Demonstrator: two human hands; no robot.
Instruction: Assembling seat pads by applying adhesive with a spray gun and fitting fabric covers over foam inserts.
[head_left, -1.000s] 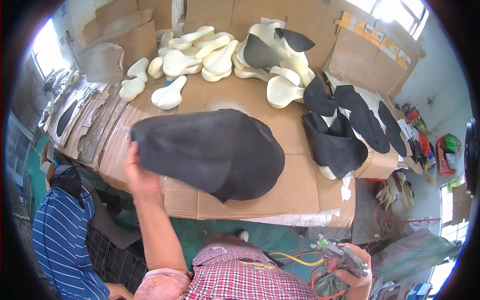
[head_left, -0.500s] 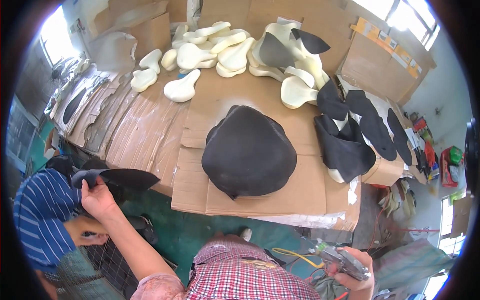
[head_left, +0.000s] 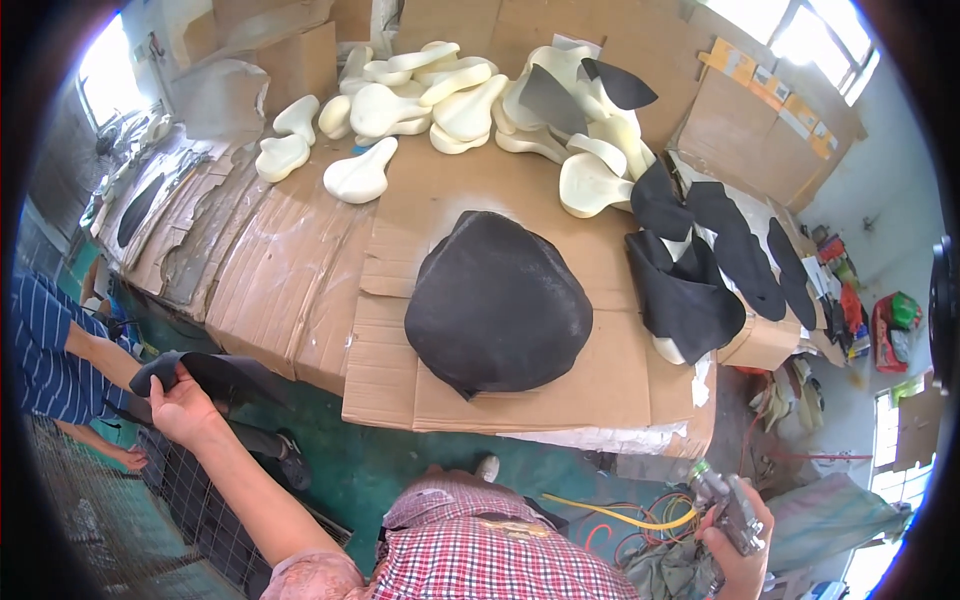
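My left hand [head_left: 185,408] is closed on a curved black piece of sheet material [head_left: 225,374], held out past the table's left front edge. My right hand [head_left: 742,552], low on the right, wraps round a metal spray gun [head_left: 732,512] with a green part at its top. A yellow hose [head_left: 620,515] runs close to the gun. On the cardboard-covered table [head_left: 385,385] in front of me lies a broad, rounded black piece [head_left: 500,305], which neither hand touches. Whether it is one layer or several I cannot tell.
Cream foam bicycle saddles [head_left: 378,110] are heaped along the table's back. More black pieces [head_left: 690,295] lie at the right, some over foam. At the left stands a person in a striped blue shirt [head_left: 50,350], near a wire mesh frame [head_left: 110,500].
My left hand has moved slightly left and down with the black piece. The spray gun has shifted right and turned. The other person has moved left, away from my left hand.
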